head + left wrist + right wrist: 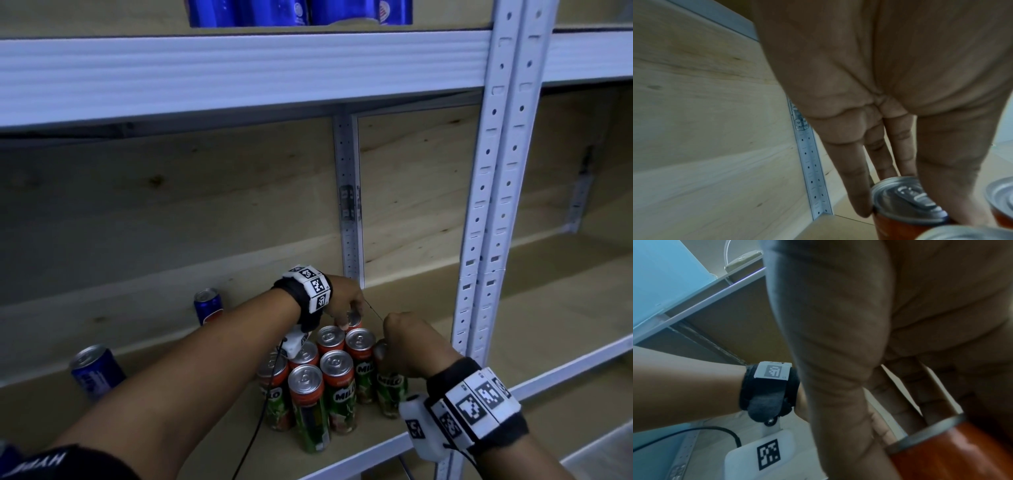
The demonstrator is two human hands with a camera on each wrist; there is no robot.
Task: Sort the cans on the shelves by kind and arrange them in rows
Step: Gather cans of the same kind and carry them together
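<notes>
Several green-and-orange Milo cans (337, 373) stand clustered in rows on the lower shelf (513, 318). My left hand (346, 305) reaches over the cluster and grips the rearmost Milo can (354, 320) by its top; in the left wrist view, fingers (859, 186) and thumb pinch that can (906, 204). My right hand (407, 346) grips the rightmost Milo can (390, 383) around its top; in the right wrist view its orange side (953, 454) shows under the fingers. Two blue Pepsi cans (209, 306) (96, 371) stand at the left.
More blue cans (298, 12) fill the shelf above. A white perforated upright (493, 205) stands just right of my right hand, another post (349, 205) at the back wall. The shelf stretches bare to the right. A black cable (260, 421) hangs from my left wrist.
</notes>
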